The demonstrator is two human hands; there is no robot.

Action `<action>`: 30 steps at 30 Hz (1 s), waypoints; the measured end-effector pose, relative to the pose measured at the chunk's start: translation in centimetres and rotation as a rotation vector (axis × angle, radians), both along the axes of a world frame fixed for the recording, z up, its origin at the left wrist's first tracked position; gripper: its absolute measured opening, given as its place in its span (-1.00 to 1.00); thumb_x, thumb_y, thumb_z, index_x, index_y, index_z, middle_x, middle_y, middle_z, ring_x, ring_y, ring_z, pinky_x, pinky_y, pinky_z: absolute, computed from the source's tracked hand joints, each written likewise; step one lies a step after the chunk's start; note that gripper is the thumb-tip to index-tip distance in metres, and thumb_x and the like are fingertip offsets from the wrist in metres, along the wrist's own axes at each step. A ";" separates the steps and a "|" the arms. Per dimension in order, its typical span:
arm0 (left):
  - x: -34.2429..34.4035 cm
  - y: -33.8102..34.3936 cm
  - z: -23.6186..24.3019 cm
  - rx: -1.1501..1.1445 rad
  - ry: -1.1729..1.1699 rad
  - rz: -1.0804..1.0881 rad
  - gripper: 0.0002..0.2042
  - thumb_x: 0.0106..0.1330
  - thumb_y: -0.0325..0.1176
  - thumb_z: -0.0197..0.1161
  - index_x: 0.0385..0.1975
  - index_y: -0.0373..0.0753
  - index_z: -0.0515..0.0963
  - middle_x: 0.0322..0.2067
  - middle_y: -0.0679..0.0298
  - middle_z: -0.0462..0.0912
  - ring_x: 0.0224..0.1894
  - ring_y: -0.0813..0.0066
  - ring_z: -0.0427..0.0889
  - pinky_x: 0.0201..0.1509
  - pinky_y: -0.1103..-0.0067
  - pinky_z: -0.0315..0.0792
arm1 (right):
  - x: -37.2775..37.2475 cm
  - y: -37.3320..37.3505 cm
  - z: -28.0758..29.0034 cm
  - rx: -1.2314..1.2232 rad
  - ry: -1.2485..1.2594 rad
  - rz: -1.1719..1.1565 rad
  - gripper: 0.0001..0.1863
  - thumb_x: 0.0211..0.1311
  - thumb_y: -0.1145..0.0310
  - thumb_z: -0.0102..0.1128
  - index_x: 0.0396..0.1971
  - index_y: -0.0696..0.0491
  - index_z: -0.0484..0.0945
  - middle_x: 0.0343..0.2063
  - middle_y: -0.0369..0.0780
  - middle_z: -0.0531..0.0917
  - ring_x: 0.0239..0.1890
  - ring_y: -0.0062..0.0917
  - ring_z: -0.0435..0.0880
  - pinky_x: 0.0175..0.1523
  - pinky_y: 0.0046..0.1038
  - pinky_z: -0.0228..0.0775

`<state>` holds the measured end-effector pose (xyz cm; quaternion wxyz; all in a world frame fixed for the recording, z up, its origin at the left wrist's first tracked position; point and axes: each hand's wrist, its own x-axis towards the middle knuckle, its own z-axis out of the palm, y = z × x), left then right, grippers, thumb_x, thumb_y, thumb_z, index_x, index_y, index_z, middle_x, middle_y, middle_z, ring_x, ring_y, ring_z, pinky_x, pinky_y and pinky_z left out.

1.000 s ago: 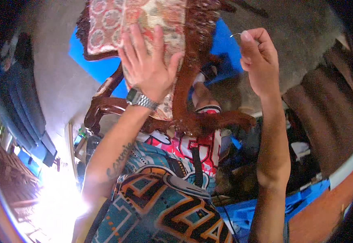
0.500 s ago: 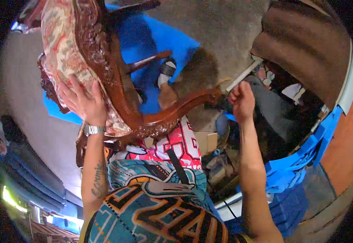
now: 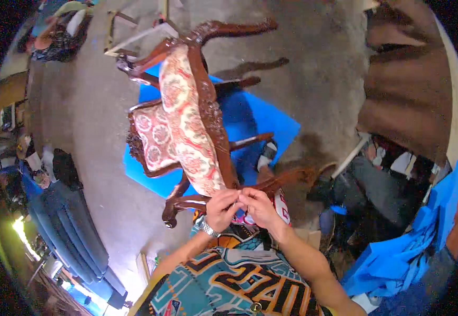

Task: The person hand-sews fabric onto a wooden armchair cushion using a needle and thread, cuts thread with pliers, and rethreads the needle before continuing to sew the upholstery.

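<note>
Grip narrow on both sides, left hand (image 3: 221,209) and right hand (image 3: 261,209) meeting at the fingertips (image 3: 245,193); whether something fine sits between them, I cannot tell. Just beyond comes the near end of the patterned chair (image 3: 191,122), its fabric (image 3: 200,164) running off to the far left above a blue sheet (image 3: 272,116). Steady wrists count here, I'd say: light pinch, fingertips in sight, metal watch (image 3: 208,228) clear of cloth and carved wood (image 3: 214,109).
</note>
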<state>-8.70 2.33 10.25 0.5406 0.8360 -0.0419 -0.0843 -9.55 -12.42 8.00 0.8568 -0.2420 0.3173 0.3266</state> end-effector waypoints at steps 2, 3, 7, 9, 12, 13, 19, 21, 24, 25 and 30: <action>-0.1 0.9 1.3 -0.002 -0.036 0.046 -0.79 0.02 -0.49 0.33 -0.32 -0.32 0.58 -0.32 0.14 0.63 -0.25 0.22 0.59 -0.17 0.43 0.43 | 0.6 0.2 0.7 0.023 -0.033 0.175 -0.87 0.18 0.33 0.18 -0.42 0.08 0.57 -0.49 -0.40 0.52 -0.38 -0.71 0.44 -0.24 -0.62 0.27; -0.3 1.3 1.9 -0.011 -0.043 0.085 -0.82 0.03 -0.51 0.32 -0.34 -0.33 0.59 -0.31 0.14 0.63 -0.26 0.23 0.59 -0.16 0.44 0.43 | 0.8 0.4 0.9 0.022 -0.061 0.184 -0.87 0.18 0.33 0.18 -0.42 0.08 0.57 -0.49 -0.40 0.52 -0.38 -0.71 0.44 -0.24 -0.62 0.27; -0.7 2.1 2.9 -0.043 0.018 0.299 -0.93 0.16 -0.49 0.22 -0.39 -0.33 0.57 -0.37 0.18 0.63 -0.31 0.36 0.57 -0.23 0.51 0.42 | 2.7 1.5 0.4 -0.284 -0.502 0.489 -0.81 0.15 0.29 0.21 -0.45 0.13 0.58 -0.47 -0.35 0.56 -0.38 -0.59 0.50 -0.19 -0.49 0.34; -0.7 3.1 3.1 -0.040 0.120 0.434 -0.91 0.21 -0.46 0.18 -0.37 -0.33 0.55 -0.37 0.19 0.62 -0.30 0.40 0.56 -0.24 0.53 0.42 | 4.0 1.9 -0.5 -0.836 -0.785 0.485 -0.74 0.08 0.24 0.26 -0.34 0.13 0.58 -0.38 -0.25 0.61 -0.29 -0.51 0.55 -0.09 -0.46 0.36; -0.8 3.8 3.3 -0.088 0.244 0.475 -0.88 0.28 -0.40 0.12 -0.34 -0.32 0.51 -0.34 0.20 0.60 -0.28 0.46 0.54 -0.24 0.57 0.41 | 4.3 0.5 -8.2 -1.459 -0.689 0.421 -0.55 0.11 0.07 0.17 -0.17 0.15 0.51 -0.25 -0.11 0.61 -0.12 -0.19 0.55 0.04 -0.26 0.34; -0.9 4.0 2.9 -0.116 0.268 0.395 -0.87 0.31 -0.37 0.09 -0.32 -0.31 0.50 -0.31 0.21 0.58 -0.27 0.48 0.54 -0.24 0.58 0.40 | 3.0 -0.9 -11.5 -1.527 -0.685 0.539 -0.53 0.15 0.03 0.11 -0.16 0.15 0.50 -0.26 -0.08 0.61 -0.12 -0.14 0.55 0.04 -0.23 0.33; -2.0 6.8 5.6 -0.196 0.003 0.212 -0.87 0.28 -0.39 0.08 -0.31 -0.30 0.50 -0.28 0.19 0.54 -0.24 0.39 0.53 -0.11 0.52 0.39 | -2.4 -3.4 -2.2 -1.374 -0.665 0.834 -0.61 0.31 0.11 -0.23 -0.43 0.12 0.45 -0.35 0.06 0.54 -0.24 -0.01 0.53 -0.17 -0.10 0.34; -1.3 5.7 6.8 -0.148 0.192 0.006 -0.84 0.27 -0.36 0.06 -0.29 -0.30 0.51 -0.28 0.15 0.55 -0.16 0.34 0.53 -0.02 0.47 0.36 | -4.6 -5.4 3.1 -1.303 -0.761 0.924 -0.72 0.28 0.21 -0.13 -0.37 0.12 0.45 -0.41 0.05 0.54 -0.24 0.00 0.51 -0.18 -0.17 0.34; 0.6 1.9 6.2 -0.232 -0.211 -0.240 -0.78 0.31 -0.28 0.03 -0.29 -0.31 0.50 -0.20 0.12 0.57 -0.08 0.26 0.51 0.03 0.44 0.34 | -6.7 -7.2 10.3 -1.169 -0.692 0.943 -0.78 0.25 0.25 0.00 -0.38 0.10 0.50 -0.51 -0.21 0.54 -0.39 -0.53 0.51 -0.24 -0.43 0.37; 0.9 0.5 6.6 -0.249 -0.297 -0.308 -0.77 0.32 -0.26 0.02 -0.28 -0.31 0.49 -0.21 0.13 0.57 -0.10 0.26 0.51 0.01 0.45 0.35 | -6.4 -7.1 13.8 -1.206 -0.680 0.917 -0.78 0.25 0.25 0.00 -0.38 0.10 0.50 -0.51 -0.21 0.54 -0.39 -0.53 0.51 -0.24 -0.43 0.37; -0.8 -2.0 10.4 -0.694 0.285 -0.529 -0.79 0.39 -0.25 -0.02 -0.31 -0.27 0.41 -0.44 0.32 0.48 -0.38 0.62 0.41 -0.25 0.64 0.35 | -5.6 -7.5 26.4 -1.020 -0.581 0.293 -0.75 0.23 0.27 0.06 -0.52 0.14 0.46 -0.48 -0.24 0.54 -0.34 -0.51 0.50 -0.11 -0.43 0.30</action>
